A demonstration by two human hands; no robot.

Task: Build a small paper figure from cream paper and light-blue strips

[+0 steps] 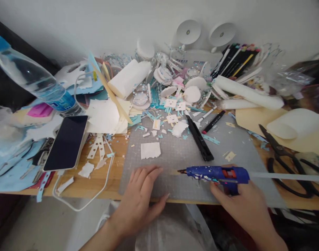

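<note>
My right hand (pixel 249 205) is wrapped round the handle of a blue hot glue gun (pixel 209 173), its nozzle pointing left over the grey cutting mat (pixel 175 153). A long glue stick (pixel 287 177) sticks out of the gun's back end. My left hand (pixel 144 193) rests at the mat's front edge, fingers stretched out and thumb apart, with nothing visible in it. Just beyond those fingers lies a torn white paper piece (pixel 150 150). By the nozzle there is a small pale yellowish bit, too blurred to name. Small paper figures with smiling faces (pixel 172 119) lie farther back.
A black utility knife (pixel 200 137) and a marker (pixel 214 122) lie on the mat among paper scraps. Black scissors (pixel 282 150) are at right. On the left are a phone (pixel 67 143), its white cable (pixel 102 186) and a water bottle (pixel 36 76). Paper rolls (pixel 249 91) crowd the back.
</note>
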